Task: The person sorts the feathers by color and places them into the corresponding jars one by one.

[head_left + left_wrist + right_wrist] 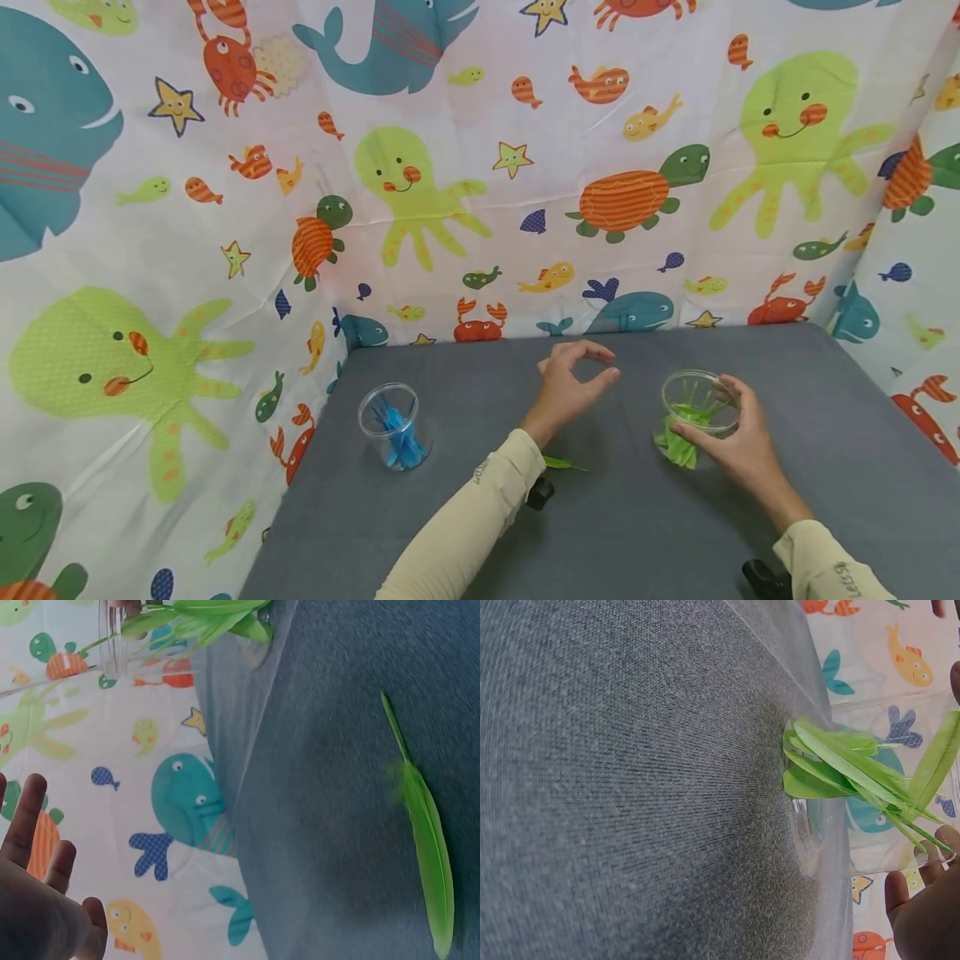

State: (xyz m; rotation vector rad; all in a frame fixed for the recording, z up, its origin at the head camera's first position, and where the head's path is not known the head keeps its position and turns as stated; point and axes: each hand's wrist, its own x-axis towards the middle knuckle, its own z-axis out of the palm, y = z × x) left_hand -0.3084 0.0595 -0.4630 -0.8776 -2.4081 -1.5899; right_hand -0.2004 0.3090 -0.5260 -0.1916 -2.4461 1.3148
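A clear plastic cup [663, 400] with several green feathers [840, 761] in it stands at the right of the table. My right hand [742, 446] grips this cup near its rim, thumb on the near side and fingers round the far side. To its left, my left hand [566, 387] hovers above the table with gently bent fingers and nothing between them. A single green feather [427, 847] lies on the cloth below the left wrist; the forearm partly covers it in the head view.
Another clear cup [373, 402] holding blue feathers [405, 446] stands at the table's left. Dark grey cloth [600, 533] covers the table. A white curtain [465, 250] printed with sea animals hangs behind and along both sides.
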